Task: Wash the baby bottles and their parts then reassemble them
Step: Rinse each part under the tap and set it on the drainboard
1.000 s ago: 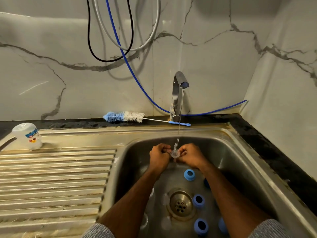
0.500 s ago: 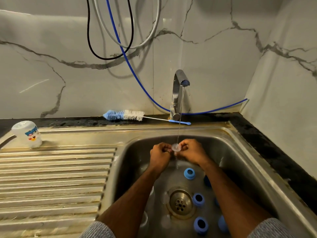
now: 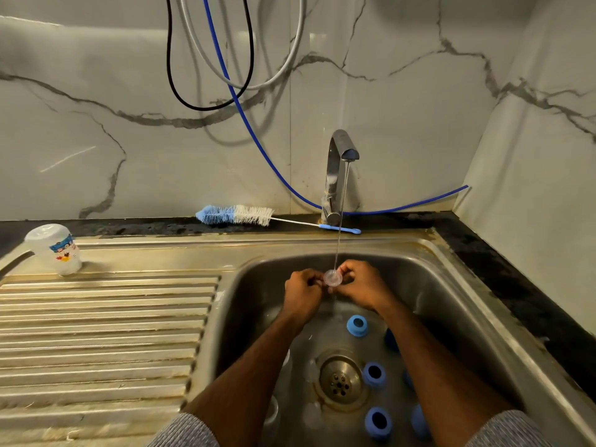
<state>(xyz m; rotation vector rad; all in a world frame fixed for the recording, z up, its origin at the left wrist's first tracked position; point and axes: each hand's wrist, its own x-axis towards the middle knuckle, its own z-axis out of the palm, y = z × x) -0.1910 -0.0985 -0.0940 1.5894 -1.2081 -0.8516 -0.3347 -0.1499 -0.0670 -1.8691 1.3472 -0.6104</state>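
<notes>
Item: clear teat, small round translucent part, held over the sink basin directly under the thin stream from the tap.

Change: a second ago the teat sat lower between the hands with its face turned partly away; it now stands slightly higher with its round face tilted toward the camera, water striking the upper rim. Judged: the part is being turned under the stream so every side is rinsed. Rinsing of this piece is under way, not finished.

Hands: left hand has its fingers curled in, pinching the teat's left edge. Right hand likewise curled, fingertips pinching the right edge. Both hold this one part and nothing else.

In the basin, below the hands: blue collar rings, one near the stream's landing point, one just right of the drain, one toward the near edge; others partly hidden by the right forearm. Clear pieces lie left of the drain; detail too faint to tell.

Behind the sink: bottle brush lying on the dark surface.

On the draining board, far left: one clear bottle upside down, well apart from the rest.

Judged remaining: most parts unwashed or unrinsed, reassembly not begun.
</notes>
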